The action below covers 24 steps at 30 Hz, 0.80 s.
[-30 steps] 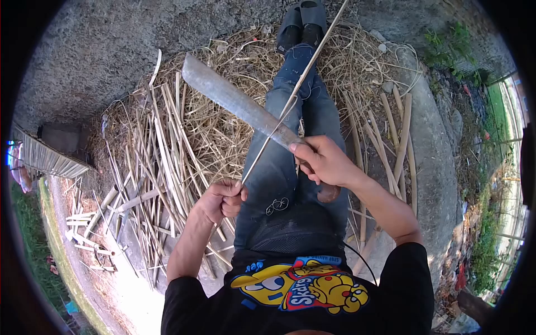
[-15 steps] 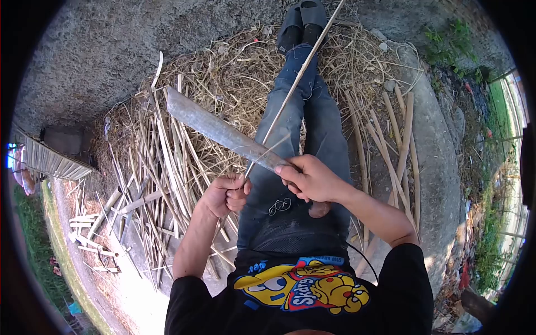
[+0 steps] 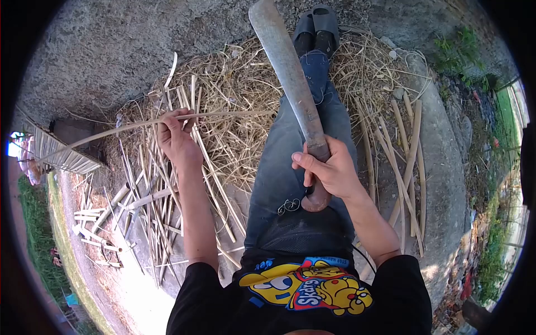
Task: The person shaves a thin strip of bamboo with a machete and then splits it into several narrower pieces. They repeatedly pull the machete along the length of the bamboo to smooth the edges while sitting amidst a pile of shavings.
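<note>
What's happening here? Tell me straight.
A person sits on the ground, legs stretched out over a heap of dry shavings. Their right hand grips the handle of a long machete, blade pointing away above the legs. Their left hand holds a thin bamboo strip out to the left, above a pile of split bamboo. Blade and strip are apart.
</note>
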Available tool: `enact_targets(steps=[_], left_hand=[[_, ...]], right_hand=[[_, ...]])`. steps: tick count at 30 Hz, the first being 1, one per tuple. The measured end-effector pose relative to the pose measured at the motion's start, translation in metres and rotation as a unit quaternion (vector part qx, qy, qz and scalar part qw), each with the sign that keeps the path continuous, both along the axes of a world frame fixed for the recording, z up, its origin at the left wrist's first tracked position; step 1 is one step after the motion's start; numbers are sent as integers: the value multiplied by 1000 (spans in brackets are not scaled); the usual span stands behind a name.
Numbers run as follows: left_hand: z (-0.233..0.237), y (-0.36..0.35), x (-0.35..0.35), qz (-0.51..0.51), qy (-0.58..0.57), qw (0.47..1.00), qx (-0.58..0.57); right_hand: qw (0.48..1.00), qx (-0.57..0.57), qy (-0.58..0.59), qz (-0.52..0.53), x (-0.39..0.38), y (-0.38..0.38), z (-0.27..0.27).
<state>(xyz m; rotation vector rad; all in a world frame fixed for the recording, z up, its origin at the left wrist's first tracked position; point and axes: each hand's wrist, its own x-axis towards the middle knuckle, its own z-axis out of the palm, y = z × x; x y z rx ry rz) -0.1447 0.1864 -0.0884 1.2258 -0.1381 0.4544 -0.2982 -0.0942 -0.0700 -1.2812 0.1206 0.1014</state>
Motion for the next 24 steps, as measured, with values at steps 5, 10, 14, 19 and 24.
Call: enact_targets(steps=[5,10,14,19,24], left_hand=[[-47,-68,-57,-117,17,993,-14],[-82,-99,-95,-166,92,977,-93],[-92,-109,-104,-221,135,962,-87],[-76,-111,-131,-284,355,887,-84],[-49,-38,-175,-300,166,903,259]], right_hand=[[997,3,-6,-70,14,27,-33],[970,65,41,-231,30,35,-49],[950,105,58,-289,37,32,-63],[932,132,62,-332,50,5,-79],[931,81,44,-354,61,-33,-100]])
